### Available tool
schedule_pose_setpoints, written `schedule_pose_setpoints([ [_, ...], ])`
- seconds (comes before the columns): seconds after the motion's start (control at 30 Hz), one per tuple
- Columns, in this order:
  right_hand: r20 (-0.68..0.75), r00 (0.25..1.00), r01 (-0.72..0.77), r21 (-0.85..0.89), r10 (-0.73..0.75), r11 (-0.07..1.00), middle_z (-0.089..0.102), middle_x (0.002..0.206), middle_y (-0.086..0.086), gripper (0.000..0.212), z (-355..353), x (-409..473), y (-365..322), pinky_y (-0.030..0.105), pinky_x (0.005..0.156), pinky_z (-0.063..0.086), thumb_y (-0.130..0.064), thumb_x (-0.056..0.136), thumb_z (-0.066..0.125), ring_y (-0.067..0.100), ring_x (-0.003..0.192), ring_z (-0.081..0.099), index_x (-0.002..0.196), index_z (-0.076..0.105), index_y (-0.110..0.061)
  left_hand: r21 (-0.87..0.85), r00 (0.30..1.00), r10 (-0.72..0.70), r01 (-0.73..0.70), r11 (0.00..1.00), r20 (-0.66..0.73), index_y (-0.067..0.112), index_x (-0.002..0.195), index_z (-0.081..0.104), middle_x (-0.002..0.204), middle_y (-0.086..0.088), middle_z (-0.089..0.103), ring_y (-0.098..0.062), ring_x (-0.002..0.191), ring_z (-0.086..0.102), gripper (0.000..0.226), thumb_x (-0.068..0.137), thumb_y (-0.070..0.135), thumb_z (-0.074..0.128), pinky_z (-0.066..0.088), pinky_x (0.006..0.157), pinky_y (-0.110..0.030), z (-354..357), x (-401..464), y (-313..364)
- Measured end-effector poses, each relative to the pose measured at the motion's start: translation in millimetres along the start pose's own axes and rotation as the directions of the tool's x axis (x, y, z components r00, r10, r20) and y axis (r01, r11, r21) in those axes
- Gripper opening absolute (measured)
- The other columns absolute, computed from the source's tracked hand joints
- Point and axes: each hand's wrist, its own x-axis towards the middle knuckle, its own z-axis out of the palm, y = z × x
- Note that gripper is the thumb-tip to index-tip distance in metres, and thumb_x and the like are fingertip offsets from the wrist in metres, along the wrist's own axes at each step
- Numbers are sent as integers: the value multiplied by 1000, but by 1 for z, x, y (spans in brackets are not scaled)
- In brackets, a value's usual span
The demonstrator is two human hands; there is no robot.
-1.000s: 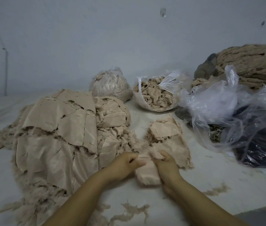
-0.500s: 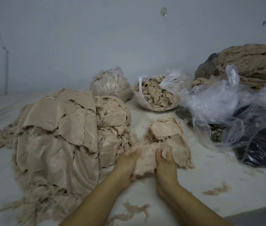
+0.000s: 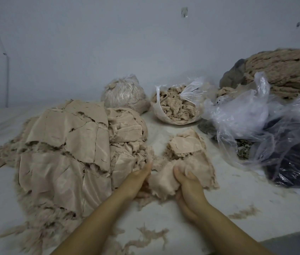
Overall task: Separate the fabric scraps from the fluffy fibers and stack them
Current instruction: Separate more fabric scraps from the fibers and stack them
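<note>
A white table (image 3: 237, 203) carries everything. The largest thing on it is a broad heap of beige fabric scraps (image 3: 62, 148), fuzzy-edged and overlapping, filling the left half from the near edge toward the far edge. At the far right corner lies a big bundle of tan ropy fiber (image 3: 285, 72), and in front of it, along the right edge, a crumpled clear plastic bag (image 3: 241, 111) drapes over a dark bag (image 3: 296, 162). Toward the middle of the far edge stand two smaller bags: an open plastic bag of fluffy fibers (image 3: 175, 105) and, just to its left, a tied bag of fibers (image 3: 125, 92). A low stack of separated scraps (image 3: 184, 144) sits near the table's middle, between the big heap and the clear bag.

Just in front of that stack, both hands work one fluffy scrap (image 3: 164, 179). The left hand (image 3: 136, 181) holds its left side, though whether the fingers curl round it cannot be told. The right hand (image 3: 189, 184) is curled round its right side, gripping it. Loose wisps of fiber (image 3: 149, 234) lie by the near edge, and another tuft (image 3: 245, 214) lies toward the right.
</note>
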Motion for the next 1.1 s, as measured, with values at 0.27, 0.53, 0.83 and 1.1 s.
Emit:
schedule_pose_setpoints([
  [0.27, -58, 987, 109, -454, -151, 884, 55, 63, 5, 21, -3, 0, 1, 24, 46, 40, -24, 94, 58, 13, 53, 50, 79, 57, -10, 66, 989, 134, -130, 989, -55, 3, 88, 63, 75, -3, 67, -10, 64, 62, 22, 87, 24, 67, 50, 56, -20, 12, -2, 1],
  [0.53, 121, 942, 314, -645, -312, 697, 64, 61, -3, 17, 1, 8, 1, 21, 55, 45, -24, 92, 61, 9, 55, 57, 75, 62, -19, 164, 960, 219, -248, 955, 173, 21, 75, 69, 72, 9, 70, -2, 69, 63, 13, 85, 28, 67, 47, 65, -11, 15, -3, 8],
  [0.83, 279, 956, 101, -608, 93, 788, 61, 52, 4, 37, -4, -14, 12, 19, 36, 33, -47, 96, 47, 13, 35, 45, 94, 53, -11, -173, 979, 180, -194, 966, -91, 10, 84, 65, 82, -11, 71, -21, 72, 65, 24, 96, 26, 52, 49, 68, -32, 9, 5, 9],
  [1.1, 327, 945, 232, -699, 15, 677, 38, 40, -6, 45, -5, -17, 5, 18, 38, 27, -24, 93, 61, 11, 31, 35, 51, 44, -23, -95, 854, 193, -270, 958, -484, 16, 62, 47, 58, 1, 48, -14, 57, 43, 37, 98, 23, 49, 36, 56, -30, -2, 15, 10],
])
